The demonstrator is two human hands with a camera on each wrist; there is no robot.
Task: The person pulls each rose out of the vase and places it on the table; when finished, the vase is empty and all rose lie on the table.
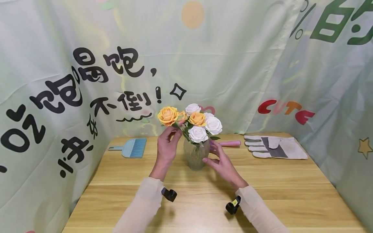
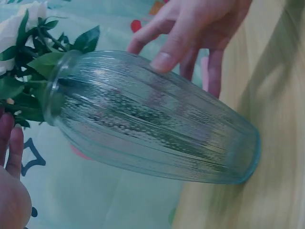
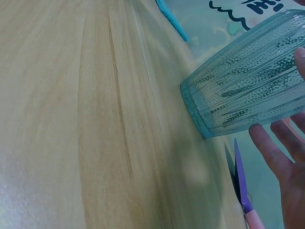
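A ribbed clear glass vase (image 1: 196,157) stands upright on the table, with white roses (image 1: 198,134) and orange-yellow roses (image 1: 197,119) in its mouth. My left hand (image 1: 167,145) is at the left of the bouquet and pinches the outermost yellow rose (image 1: 168,116) just under its bloom; leaves partly hide the fingertips. In the left wrist view, fingers (image 2: 14,148) show beside the green leaves. My right hand (image 1: 222,163) is at the vase's right side. Its thumb touches the glass, while the other fingers (image 3: 274,145) are spread and fairly straight along the edge.
A light-blue dustpan and brush set (image 1: 134,148) lies at the back left. Behind the vase, scissors with a pink handle (image 1: 230,143) and a purple blade (image 3: 241,183) lie on the wooden table (image 1: 198,200). Grey-and-white work gloves (image 1: 276,147) lie at the back right. Printed curtains (image 1: 227,71) surround the table.
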